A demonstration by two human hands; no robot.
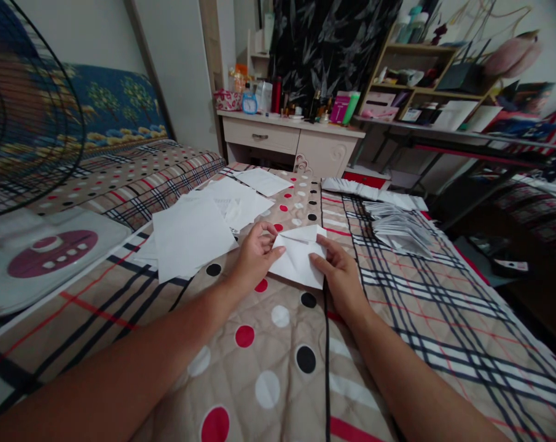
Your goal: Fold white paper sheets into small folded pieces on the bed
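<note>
Between my two hands is a folded sheet of white paper (298,263), held just over the bedspread with a flap folded across its upper part. My left hand (258,248) pinches its left edge between thumb and fingers. On the opposite edge, my right hand (340,270) grips the paper, thumb on the face and fingers behind. Loose white sheets (192,236) lie spread to the left of my left hand. To the right, a stack of folded papers (397,227) rests on the bedspread, and a long row of folded white papers (372,193) lies behind it.
A patterned bedspread (268,390) covers the surface under my hands. At the left stands a fan (29,110) with its white base (107,224). Beyond the bed are a white dresser (262,136) with bottles and boxes, and a shelf unit (422,52) over a desk.
</note>
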